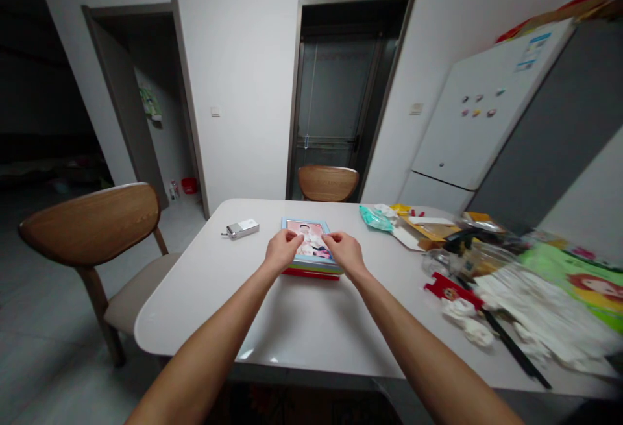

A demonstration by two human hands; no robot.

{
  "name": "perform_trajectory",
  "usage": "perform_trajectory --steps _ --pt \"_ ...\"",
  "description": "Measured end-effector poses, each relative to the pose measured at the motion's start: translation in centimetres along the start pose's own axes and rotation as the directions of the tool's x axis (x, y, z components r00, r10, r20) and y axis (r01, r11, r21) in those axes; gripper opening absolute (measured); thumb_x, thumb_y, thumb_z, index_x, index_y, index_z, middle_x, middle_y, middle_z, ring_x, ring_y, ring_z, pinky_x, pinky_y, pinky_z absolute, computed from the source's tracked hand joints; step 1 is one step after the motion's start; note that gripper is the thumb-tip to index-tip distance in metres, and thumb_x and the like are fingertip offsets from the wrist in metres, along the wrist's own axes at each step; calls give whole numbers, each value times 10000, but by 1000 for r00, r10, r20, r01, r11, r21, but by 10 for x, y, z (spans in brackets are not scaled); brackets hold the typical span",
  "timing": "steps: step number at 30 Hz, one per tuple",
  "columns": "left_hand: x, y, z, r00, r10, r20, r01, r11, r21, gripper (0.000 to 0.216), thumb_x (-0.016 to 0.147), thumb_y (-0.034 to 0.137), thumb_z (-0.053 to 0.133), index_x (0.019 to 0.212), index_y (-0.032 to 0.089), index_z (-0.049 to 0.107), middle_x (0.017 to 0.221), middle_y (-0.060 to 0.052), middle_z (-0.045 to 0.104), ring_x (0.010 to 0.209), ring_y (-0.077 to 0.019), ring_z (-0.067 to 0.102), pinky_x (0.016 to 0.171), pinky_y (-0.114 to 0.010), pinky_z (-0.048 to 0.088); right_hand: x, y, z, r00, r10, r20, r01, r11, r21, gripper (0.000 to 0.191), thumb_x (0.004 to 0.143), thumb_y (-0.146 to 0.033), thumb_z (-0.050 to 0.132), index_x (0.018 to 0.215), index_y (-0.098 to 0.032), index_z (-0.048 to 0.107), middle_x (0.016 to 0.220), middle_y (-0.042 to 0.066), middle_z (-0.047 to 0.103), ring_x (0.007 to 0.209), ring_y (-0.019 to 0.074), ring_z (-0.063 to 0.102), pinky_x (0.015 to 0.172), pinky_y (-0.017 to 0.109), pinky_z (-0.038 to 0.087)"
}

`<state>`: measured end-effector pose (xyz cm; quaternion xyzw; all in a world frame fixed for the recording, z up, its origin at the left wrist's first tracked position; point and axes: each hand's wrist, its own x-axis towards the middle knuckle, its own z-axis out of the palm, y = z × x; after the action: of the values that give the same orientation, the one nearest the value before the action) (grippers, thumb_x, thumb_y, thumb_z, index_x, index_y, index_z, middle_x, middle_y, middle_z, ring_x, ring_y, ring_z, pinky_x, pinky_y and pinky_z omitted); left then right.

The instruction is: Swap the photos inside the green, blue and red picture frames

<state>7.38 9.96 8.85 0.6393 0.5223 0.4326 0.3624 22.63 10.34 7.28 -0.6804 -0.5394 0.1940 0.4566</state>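
Observation:
A light-blue picture frame point(318, 260) with a photo point(309, 243) inside it tops a small stack on the white table. Under it show a yellow-green edge and a red edge point(311, 274). My left hand point(282, 248) is over the frame's left side, thumb and fingers pinched together. Over the right side, my right hand point(346, 251) makes a similar pinch. Both sets of fingertips come in over the photo; whether they grip its edges or a thin sheet cannot be made out.
On the table point(214, 308), a silver-and-white device point(242, 228) lies at left. Crowding the right are a teal packet point(376, 218), a red item point(452, 290), a long black strip point(516, 347), crumpled white tissue point(467, 322) and plastic bags. Wooden chairs stand left point(97, 224) and behind point(328, 183).

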Motion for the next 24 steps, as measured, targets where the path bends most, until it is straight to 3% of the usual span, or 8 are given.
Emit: perform_trajectory --steps 3,6,10,14,17,20,24 --pt "-3 -27 7 999 37 -37 -31 986 164 239 614 255 599 834 164 579 944 -74 597 948 -224 500 841 -316 346 8 37 1 996 91 -11 -91 992 -92 373 540 -446 586 734 -129 613 851 142 615 877 261 537 695 291 388" --pt "-6 -41 15 996 83 -27 -74 964 254 246 607 179 594 853 173 589 977 -64 589 1012 -228 460 894 -319 317 11 58 5 985 171 21 -167 977 -133 364 531 -465 582 649 -123 625 766 154 631 810 274 566 655 297 400" --pt "-9 -47 20 993 117 -20 -107 951 289 258 623 162 573 881 171 577 990 -60 576 1017 -223 446 893 -327 322 12 64 10 974 227 -4 -227 969 -95 250 573 -365 548 616 -134 630 676 109 638 761 237 583 610 251 408" --pt "-14 -46 19 991 134 -15 -126 962 242 265 645 164 555 909 164 567 986 -74 570 1012 -226 442 898 -344 309 8 57 9 967 238 -86 -234 971 55 370 605 -296 496 896 -98 611 767 82 638 723 185 586 572 216 429" --pt "-20 -38 19 991 134 12 -134 979 154 245 649 197 569 892 161 577 947 -80 586 963 -236 475 876 -364 323 -3 40 1 972 198 -130 -167 963 213 544 650 -303 452 1157 -105 442 877 55 612 676 130 579 550 198 447" --pt "-26 -23 23 990 126 64 -127 992 17 283 657 253 588 924 159 571 898 -72 608 876 -220 530 816 -350 376 -27 12 -12 975 87 -204 5 912 410 604 641 -309 497 1202 -112 389 894 47 585 624 110 548 543 210 454" --pt "-45 2 24 988 123 89 -100 969 -226 416 722 370 537 1083 173 476 1003 -74 586 920 -184 537 787 -285 405 -81 -22 -30 964 -152 -219 223 909 351 528 668 -280 517 1173 -153 432 934 61 567 592 110 515 541 241 454"
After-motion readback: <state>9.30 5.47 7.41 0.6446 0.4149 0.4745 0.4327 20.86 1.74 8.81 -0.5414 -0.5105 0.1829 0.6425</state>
